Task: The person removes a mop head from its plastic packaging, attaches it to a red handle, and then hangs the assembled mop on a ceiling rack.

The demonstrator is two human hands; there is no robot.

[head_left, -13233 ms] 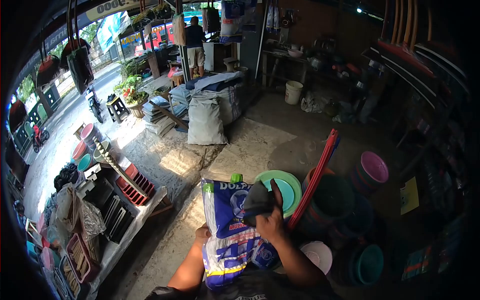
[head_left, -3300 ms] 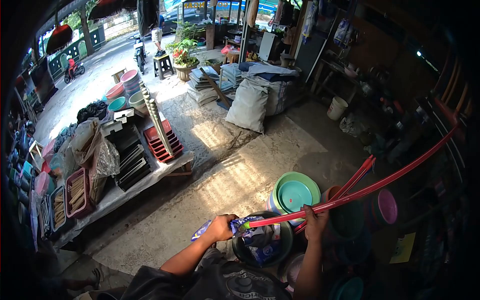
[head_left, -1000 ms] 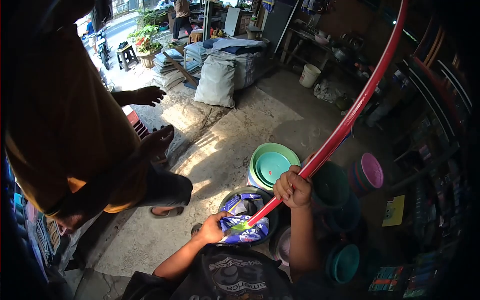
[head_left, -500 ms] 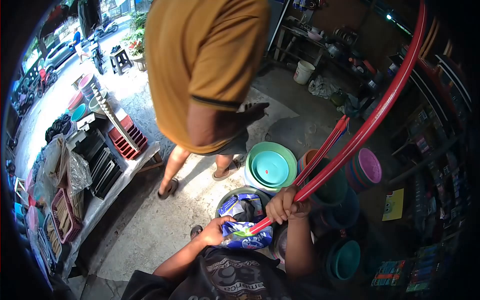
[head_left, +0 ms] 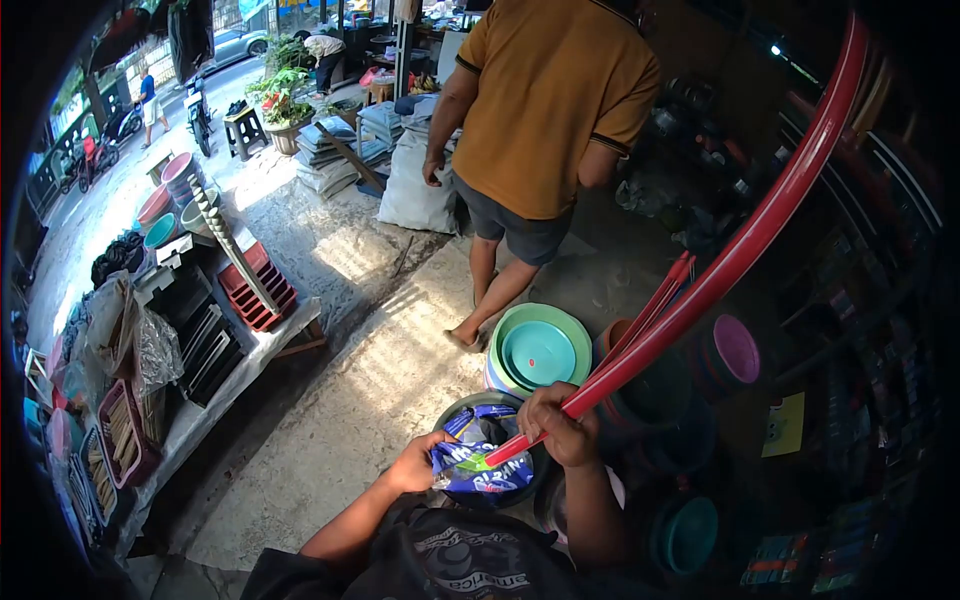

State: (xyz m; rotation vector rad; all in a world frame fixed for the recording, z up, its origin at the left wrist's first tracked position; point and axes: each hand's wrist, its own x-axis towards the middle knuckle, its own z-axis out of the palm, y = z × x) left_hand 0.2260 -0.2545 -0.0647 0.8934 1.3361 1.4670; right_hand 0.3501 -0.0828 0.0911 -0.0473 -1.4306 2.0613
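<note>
Red pole point(head_left: 737, 252) tight in right hand point(head_left: 562, 428), white-lettered blue packet point(head_left: 498, 478) firm in left hand point(head_left: 412, 466), "america" on shirt point(head_left: 445, 568).

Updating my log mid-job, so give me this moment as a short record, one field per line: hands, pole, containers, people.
Left hand: left hand gripping blue-and-white packaging
Right hand: right hand wrapped around long red pole
Pole: slanted, lower end at a green piece by the packaging; whether they are joined is unclear
Below the packaging: dark bucket
Beyond the bucket: turquoise basin nested in green basin
People: one in mustard shirt beyond the basins, back to camera
</note>
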